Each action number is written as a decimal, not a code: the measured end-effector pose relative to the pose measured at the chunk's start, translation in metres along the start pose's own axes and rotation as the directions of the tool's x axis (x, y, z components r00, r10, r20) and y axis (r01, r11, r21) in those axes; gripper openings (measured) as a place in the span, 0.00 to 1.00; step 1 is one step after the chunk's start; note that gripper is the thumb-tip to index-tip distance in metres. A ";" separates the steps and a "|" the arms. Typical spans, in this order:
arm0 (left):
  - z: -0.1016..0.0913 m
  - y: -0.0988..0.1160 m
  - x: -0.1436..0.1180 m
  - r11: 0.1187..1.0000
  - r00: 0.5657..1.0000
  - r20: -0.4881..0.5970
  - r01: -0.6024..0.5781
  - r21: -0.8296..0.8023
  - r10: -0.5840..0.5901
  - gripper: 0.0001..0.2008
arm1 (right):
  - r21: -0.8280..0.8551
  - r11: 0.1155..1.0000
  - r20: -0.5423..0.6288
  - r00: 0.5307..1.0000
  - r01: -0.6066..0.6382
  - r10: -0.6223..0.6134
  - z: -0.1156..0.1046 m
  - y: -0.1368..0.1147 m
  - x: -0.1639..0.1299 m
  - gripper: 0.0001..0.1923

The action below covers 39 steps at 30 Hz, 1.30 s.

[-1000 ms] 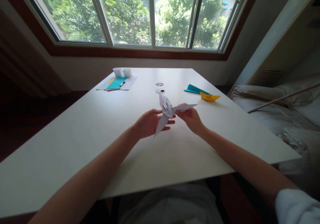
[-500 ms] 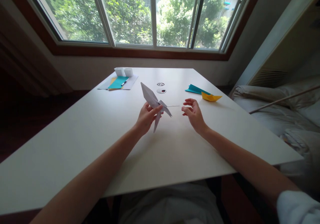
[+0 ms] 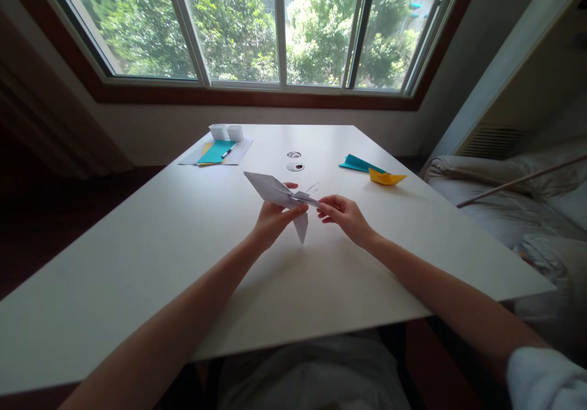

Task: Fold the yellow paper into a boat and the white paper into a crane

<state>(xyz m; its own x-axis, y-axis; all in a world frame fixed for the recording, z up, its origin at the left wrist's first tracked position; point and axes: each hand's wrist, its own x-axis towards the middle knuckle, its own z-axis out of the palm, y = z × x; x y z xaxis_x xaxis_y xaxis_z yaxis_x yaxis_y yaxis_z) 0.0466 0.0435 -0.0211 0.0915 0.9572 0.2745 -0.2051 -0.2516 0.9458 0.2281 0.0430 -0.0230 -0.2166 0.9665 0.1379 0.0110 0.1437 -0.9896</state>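
Observation:
A white folded-paper bird point(image 3: 270, 189), like an origami crane, is held above the near middle of the table. My left hand point(image 3: 274, 219) is closed round its body, with the thumb on the near side and a fingertip showing behind. One pointed wing reaches up to the left, and another point hangs down under the hand. My right hand point(image 3: 342, 215) pinches a narrow paper tip at the bird's right end. Thin points stick up just behind that tip. The right fingers partly cover the pinched end.
On the white table point(image 3: 137, 263), a teal folded paper point(image 3: 358, 164) and a yellow paper boat point(image 3: 386, 178) lie at the right. At the far left are teal paper point(image 3: 215, 152) on other sheets, a pen point(image 3: 228, 150) and white containers point(image 3: 219, 132). Round inserts point(image 3: 295, 167) sit mid-table.
My right hand has moved left and closed on the tip of the paper bird. The left hand has turned the bird, so its upper wing now lies lower and further left.

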 end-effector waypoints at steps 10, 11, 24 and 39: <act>-0.002 0.004 0.004 0.952 0.983 0.029 0.182 -0.245 -0.180 0.21 | 0.261 0.962 0.033 0.997 -0.074 0.068 -0.005 -0.001 0.001 0.12; -0.002 0.004 0.004 0.954 0.983 0.027 0.180 -0.240 -0.179 0.21 | 0.256 0.963 0.033 0.997 -0.080 0.074 -0.005 -0.001 0.001 0.12; -0.003 0.005 0.005 0.988 0.999 -0.031 -0.015 0.153 0.020 0.23 | 0.232 0.966 0.087 0.992 -0.112 0.094 -0.006 -0.009 -0.002 0.13; -0.014 0.017 -0.001 -0.058 0.850 0.301 -0.306 0.950 0.432 0.22 | 0.370 0.916 0.284 0.958 -0.154 0.046 -0.002 -0.015 -0.008 0.15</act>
<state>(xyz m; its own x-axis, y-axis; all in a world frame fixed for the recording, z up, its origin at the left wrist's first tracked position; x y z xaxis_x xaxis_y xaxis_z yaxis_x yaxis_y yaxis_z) 0.0295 0.0404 -0.0075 0.2821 0.6624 0.6941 0.9099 -0.4141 0.0254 0.2312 0.0338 -0.0090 -0.4845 0.8716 0.0742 -0.3176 -0.0962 -0.9433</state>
